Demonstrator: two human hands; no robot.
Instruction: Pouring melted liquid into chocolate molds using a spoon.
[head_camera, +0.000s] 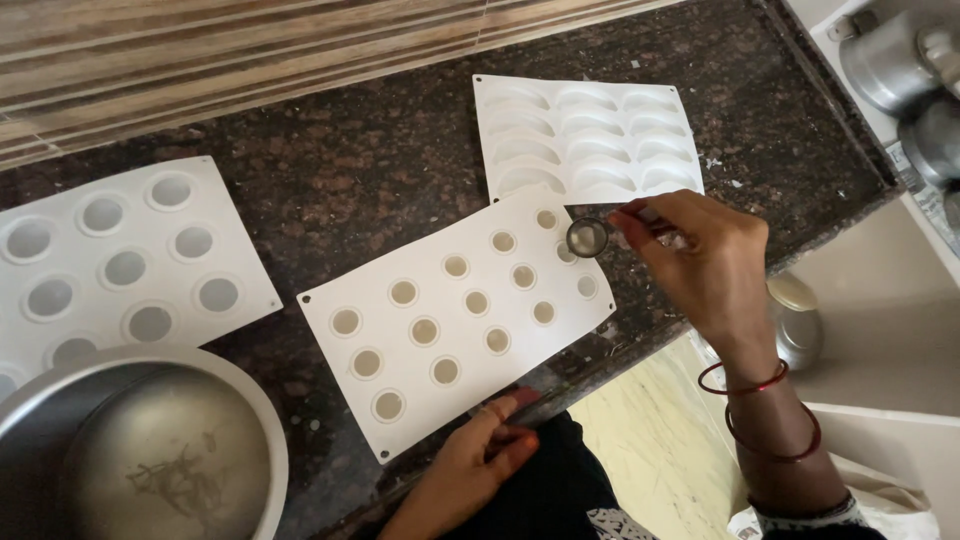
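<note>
My right hand (700, 265) pinches the handle of a small round metal measuring spoon (587, 237), holding it over the right end of a white silicone mould (455, 385) with several small round cavities holding pale filling. My left hand (480, 460) rests at the counter's front edge, fingers touching the near edge of that mould. Red bangles circle my right wrist.
A white mould with crescent cavities (590, 105) lies behind. A white mould with larger round cavities (235, 260) sits at the left. A steel bowl (240, 410) with scraped residue stands front left. Steel vessels (900, 60) at the top right; a metal pot (800, 320) below the counter.
</note>
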